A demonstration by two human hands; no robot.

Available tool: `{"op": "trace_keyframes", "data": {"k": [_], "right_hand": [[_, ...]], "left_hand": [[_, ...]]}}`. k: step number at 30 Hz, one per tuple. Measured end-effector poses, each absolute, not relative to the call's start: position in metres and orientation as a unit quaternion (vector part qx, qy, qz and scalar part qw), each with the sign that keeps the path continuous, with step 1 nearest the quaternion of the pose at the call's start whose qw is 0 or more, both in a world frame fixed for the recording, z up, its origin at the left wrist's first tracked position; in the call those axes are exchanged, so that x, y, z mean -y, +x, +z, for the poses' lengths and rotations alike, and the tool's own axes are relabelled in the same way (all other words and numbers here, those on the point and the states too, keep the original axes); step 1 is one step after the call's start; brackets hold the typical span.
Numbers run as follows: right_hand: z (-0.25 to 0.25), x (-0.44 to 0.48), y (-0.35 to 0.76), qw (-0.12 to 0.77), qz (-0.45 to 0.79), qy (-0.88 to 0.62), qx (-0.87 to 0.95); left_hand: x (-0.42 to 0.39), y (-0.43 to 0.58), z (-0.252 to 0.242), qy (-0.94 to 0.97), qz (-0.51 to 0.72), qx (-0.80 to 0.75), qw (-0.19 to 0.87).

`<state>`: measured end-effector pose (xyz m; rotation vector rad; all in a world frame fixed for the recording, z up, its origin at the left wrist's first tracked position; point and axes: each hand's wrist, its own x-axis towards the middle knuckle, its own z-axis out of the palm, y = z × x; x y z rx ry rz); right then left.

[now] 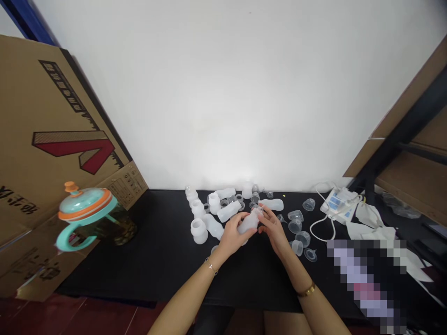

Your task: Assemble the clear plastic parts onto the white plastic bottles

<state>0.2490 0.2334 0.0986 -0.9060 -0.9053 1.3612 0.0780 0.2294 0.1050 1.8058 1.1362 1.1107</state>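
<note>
My left hand point(234, 235) is wrapped round a translucent white squeeze bottle point(248, 223), tilted with its neck up and to the right. At that neck, my right hand point(271, 227) has its fingers closed round a small clear plastic collar point(257, 211); its exact shape is partly hidden by the fingers. Left of my hands stand several white bottles, the nearest an open-mouthed bottle point(199, 231). Another white bottle point(229, 211) lies on its side behind my left hand. To the right of my right hand lie several clear plastic cups point(295, 226) and a clear funnel-like piece point(310, 254).
The black table point(150, 265) meets a white wall. A teal-lidded jug point(104, 218) stands at left before a large cardboard box point(52, 139). At right are a power strip point(340, 204) with white cables, white papers point(370, 228) and a blurred-out patch.
</note>
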Motion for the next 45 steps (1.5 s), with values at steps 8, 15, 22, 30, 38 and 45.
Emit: {"op": "trace_keyframes", "data": {"k": [8, 15, 22, 30, 38, 45], "right_hand": [[0.0968, -0.2336, 0.2489, 0.590, 0.567, -0.387, 0.426], [0.0992, -0.2319, 0.2488, 0.585, 0.561, -0.387, 0.440], [0.0982, -0.2317, 0.2501, 0.576, 0.566, -0.388, 0.444], [0.0985, -0.2318, 0.2501, 0.578, 0.576, -0.387, 0.429], [0.0993, -0.2310, 0.2503, 0.584, 0.575, -0.386, 0.423], [0.1016, -0.2301, 0.2495, 0.584, 0.577, -0.392, 0.414]], "left_hand": [[-0.2306, 0.0770, 0.1030, 0.695, 0.436, -0.436, 0.370], [-0.2304, 0.0777, 0.1037, 0.691, 0.433, -0.438, 0.378], [-0.2296, 0.0773, 0.1051, 0.697, 0.433, -0.437, 0.368], [-0.2325, 0.0769, 0.0973, 0.699, 0.440, -0.437, 0.356], [-0.2306, 0.0767, 0.1001, 0.701, 0.444, -0.431, 0.354], [-0.2295, 0.0760, 0.1026, 0.702, 0.444, -0.429, 0.355]]}}
